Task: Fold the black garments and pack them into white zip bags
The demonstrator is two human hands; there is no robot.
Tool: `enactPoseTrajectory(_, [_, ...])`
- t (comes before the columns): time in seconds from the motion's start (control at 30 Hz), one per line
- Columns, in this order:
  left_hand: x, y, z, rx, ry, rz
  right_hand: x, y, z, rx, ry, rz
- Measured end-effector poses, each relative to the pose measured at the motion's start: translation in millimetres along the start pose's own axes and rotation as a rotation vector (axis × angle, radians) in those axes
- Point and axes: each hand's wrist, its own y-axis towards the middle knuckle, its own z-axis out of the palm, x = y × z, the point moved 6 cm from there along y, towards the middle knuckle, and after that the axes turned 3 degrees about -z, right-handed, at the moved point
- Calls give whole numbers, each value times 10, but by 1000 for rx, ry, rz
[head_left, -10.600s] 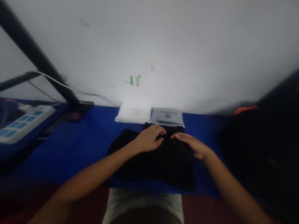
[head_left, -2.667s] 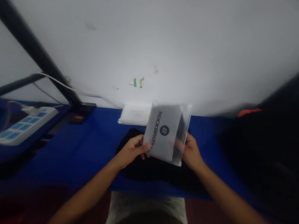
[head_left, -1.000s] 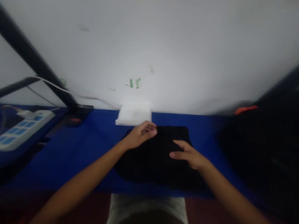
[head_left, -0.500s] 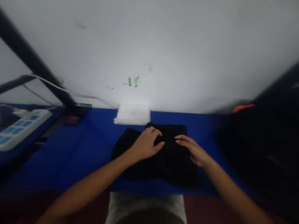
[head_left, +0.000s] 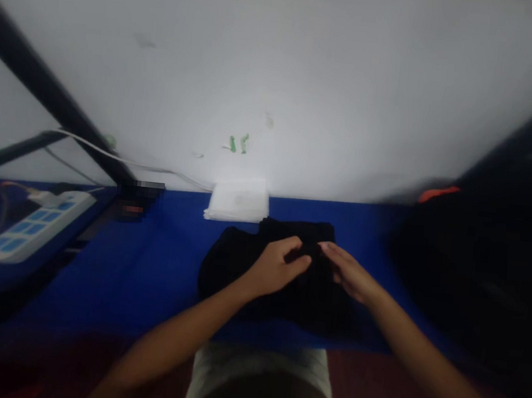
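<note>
A black cloth bundle (head_left: pixel 235 265), apparently a folded garment, lies in front of me; its folds are hard to make out in the dark. My left hand (head_left: pixel 275 266) rests over its middle, fingers bent and thumb held apart, touching the cloth. Opposite it, my right hand (head_left: pixel 350 274) reaches in from the right. Its fingers are stretched out, with their tips against the black fabric. A small gap separates the two hands.
Behind the bundle, a stack of white sheets (head_left: pixel 238 201) lies against the wall (head_left: pixel 352 107). The blue surface (head_left: pixel 145 262) carries a power strip (head_left: pixel 37 226) at left. A large dark mass (head_left: pixel 491 267) fills the right side. A white cable (head_left: pixel 146 167) runs along the wall.
My left hand has moved right across the cloth, closer to my right hand. The right hand has shifted slightly right, and the bundle's outline is nearly unchanged.
</note>
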Motion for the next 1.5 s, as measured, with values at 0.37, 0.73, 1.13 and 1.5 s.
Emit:
enactPoseTrajectory(0.37, [861, -790, -1419, -271, -381, -495, 202, 45, -317, -61, -417, -271])
enactPoseTrajectory(0.73, [492, -624, -1298, -219, 781, -75, 271, -174, -317, 47, -919, -390])
enactPoseTrajectory(1.13, [310, -209, -680, 162, 740, 180, 344, -378, -88, 245, -1181, -535])
enactPoseTrajectory(1.5, [546, 162, -894, 40, 627, -9, 439, -148, -322, 79, -1015, -669])
